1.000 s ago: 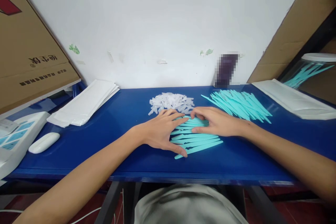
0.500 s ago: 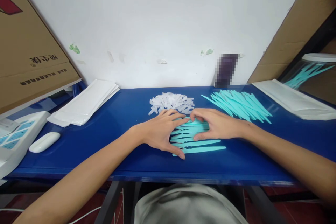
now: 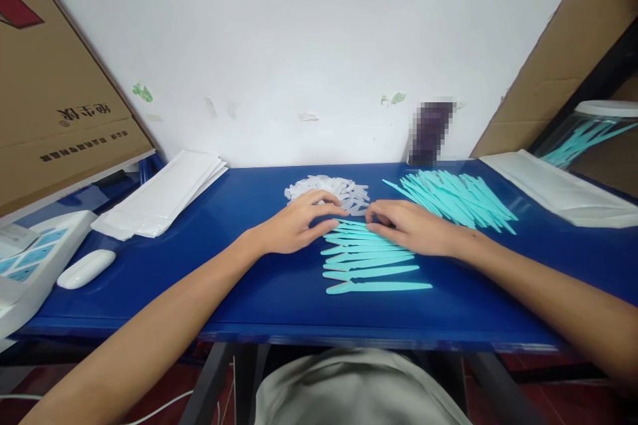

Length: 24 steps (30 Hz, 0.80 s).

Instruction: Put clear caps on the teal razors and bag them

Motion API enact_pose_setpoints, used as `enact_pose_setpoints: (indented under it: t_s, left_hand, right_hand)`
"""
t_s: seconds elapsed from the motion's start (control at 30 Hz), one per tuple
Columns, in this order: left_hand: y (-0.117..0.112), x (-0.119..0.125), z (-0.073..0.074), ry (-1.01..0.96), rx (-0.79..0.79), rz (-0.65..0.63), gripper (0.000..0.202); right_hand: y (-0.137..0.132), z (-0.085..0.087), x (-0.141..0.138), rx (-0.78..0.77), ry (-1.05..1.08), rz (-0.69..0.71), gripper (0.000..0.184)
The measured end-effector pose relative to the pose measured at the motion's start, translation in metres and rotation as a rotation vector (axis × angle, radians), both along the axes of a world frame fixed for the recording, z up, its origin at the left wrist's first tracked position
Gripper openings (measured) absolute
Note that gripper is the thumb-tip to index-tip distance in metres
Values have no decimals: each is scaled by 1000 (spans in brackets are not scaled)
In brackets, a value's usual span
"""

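A row of turquoise eyebrow razors (image 3: 373, 272) lies side by side on the blue table, blade ends to the left and handles to the right. My left hand (image 3: 294, 219) is at the far left corner of the row, thumb and fingers apart, the thumb tip close to the blade ends. On the opposite side, my right hand (image 3: 413, 226) has curled fingers, with thumb and forefinger closed around the farthest razors; their handles are hidden under it. Just beyond both hands sits a heap of small whitish translucent plastic caps (image 3: 351, 192), partly covered by my left hand.
A loose pile of turquoise razors (image 3: 453, 199) lies at the back right, beside a white packet (image 3: 558, 189) and a clear jar (image 3: 585, 139). At left are white packets (image 3: 164, 192), a white oval case (image 3: 86, 269) and a white tray (image 3: 74, 229). Cardboard stands at both sides.
My left hand has drawn away from the near razors toward the far left of the row. My right thumb has moved in toward its fingers, leaving more of the row uncovered.
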State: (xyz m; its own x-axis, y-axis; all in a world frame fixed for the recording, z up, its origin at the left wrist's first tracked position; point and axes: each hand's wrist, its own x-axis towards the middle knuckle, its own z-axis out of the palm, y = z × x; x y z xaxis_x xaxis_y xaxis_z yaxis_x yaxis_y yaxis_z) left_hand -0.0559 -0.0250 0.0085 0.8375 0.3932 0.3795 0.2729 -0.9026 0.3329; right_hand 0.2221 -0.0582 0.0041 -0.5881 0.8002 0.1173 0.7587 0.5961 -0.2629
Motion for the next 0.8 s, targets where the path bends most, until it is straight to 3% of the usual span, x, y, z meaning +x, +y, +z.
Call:
enact_pose_setpoints:
  t_s: [0.1,0.23,0.37,0.53,0.67,0.8]
  left_hand:
    - [10,-7,-1,-134,47,2,27]
    - [20,-18,-1,-298,215,141,21]
    - [28,-27,1,-105,298,368,28]
    - [34,-36,11,110,190,625,36]
    - [31,-39,17,235,61,579,32]
    - [26,-32,12,319,86,477,33]
  right_hand:
    - [0,0,1,12,5,3,21]
    - [0,-2,2,39,4,4,22]
    - [1,-3,2,80,22,-5,25]
    - [-1,0,1,125,52,-67,29]
    - [-2,3,0,154,53,-110,29]
    - [-2,4,0,116,103,-123,27]
